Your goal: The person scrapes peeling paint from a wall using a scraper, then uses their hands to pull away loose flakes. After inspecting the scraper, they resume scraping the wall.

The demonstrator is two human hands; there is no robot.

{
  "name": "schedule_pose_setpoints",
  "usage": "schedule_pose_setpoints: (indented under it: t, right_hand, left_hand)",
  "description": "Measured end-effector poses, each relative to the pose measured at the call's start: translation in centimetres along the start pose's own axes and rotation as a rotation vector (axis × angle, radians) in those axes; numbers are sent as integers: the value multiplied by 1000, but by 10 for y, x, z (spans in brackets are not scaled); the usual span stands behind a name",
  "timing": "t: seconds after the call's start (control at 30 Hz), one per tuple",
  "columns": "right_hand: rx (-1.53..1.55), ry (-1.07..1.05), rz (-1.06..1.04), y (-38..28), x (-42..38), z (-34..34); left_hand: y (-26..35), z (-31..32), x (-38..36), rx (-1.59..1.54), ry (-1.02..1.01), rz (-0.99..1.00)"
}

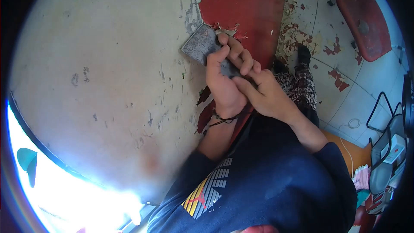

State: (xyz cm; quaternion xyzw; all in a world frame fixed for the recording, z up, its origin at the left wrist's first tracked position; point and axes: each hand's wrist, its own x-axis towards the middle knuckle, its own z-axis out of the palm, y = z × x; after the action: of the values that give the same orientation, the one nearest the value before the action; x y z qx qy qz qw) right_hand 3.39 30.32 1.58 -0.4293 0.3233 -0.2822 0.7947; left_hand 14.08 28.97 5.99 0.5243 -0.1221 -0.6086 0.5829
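My left hand point(225, 87), with a dark cord bracelet at the wrist, is closed on a flat grey metal scraper blade point(199, 43). My right hand point(269, 92) grips the lower right part of the same blade, close against the left hand. Fingers of both hands overlap there and hide that end. The blade's far corner rests at or just over the border between a pale, scuffed surface point(116, 60) and its red coating point(254, 17). A ragged, lifted flake of coating point(230, 31) lies beside the fingertips.
Red flakes point(338, 80) litter the tiled floor point(345, 103). A red plastic stool point(364, 21) stands at the upper right. On a grey chair point(381, 153) at the right sits a white box point(392, 149). Bright glare fills the lower left beyond the surface's curved edge.
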Motion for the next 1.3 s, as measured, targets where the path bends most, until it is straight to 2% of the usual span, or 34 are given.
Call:
schedule_pose_setpoints:
  t: [0.13,0.23,0.27,0.3,0.47,0.53,0.63,0.77,0.83,0.9,0.97,1.03,1.07,1.2,1.27,1.3]
  right_hand:
    - [-88,27,-100,6,-18,7]
    - [-205,124,-188,11,2,9]
    - [-74,36,-35,8,10,1]
    - [-76,37,-38,11,7,2]
    - [-95,80,-180,5,2,-3]
    - [-15,109,-169,12,11,-3]
    - [-53,109,-181,10,4,-4]
    - [-30,152,-285,10,14,-3]
    - [-17,102,-201,4,11,-10]
    - [47,140,-221,6,10,-6]
    - [-66,103,-235,1,13,-12]
    - [23,169,-320,-3,23,-4]
    - [46,88,-173,-10,16,-15]
    - [-80,117,-232,-2,10,-9]
    - [-16,162,-326,-5,15,-2]
    - [-6,155,-306,-7,10,-2]
  left_hand:
    - [-7,-4,-19,-77,62,-42]
    - [2,-2,-1,-43,45,-37]
    - [2,3,9,-7,18,16]
    - [-1,1,6,-7,16,18]
    - [-4,2,4,-86,20,-5]
    - [-1,10,11,-108,32,22]
    - [-8,12,3,-72,47,37]
    - [1,15,11,-68,64,29]
    - [-3,22,12,-107,76,41]
    - [-3,24,9,-31,75,48]
    - [0,22,15,-104,16,33]
    - [5,24,19,-46,112,41]
    - [2,28,18,-31,102,58]
    - [3,27,12,-23,57,53]
    - [10,23,15,-29,63,27]
    - [8,22,12,-28,85,19]
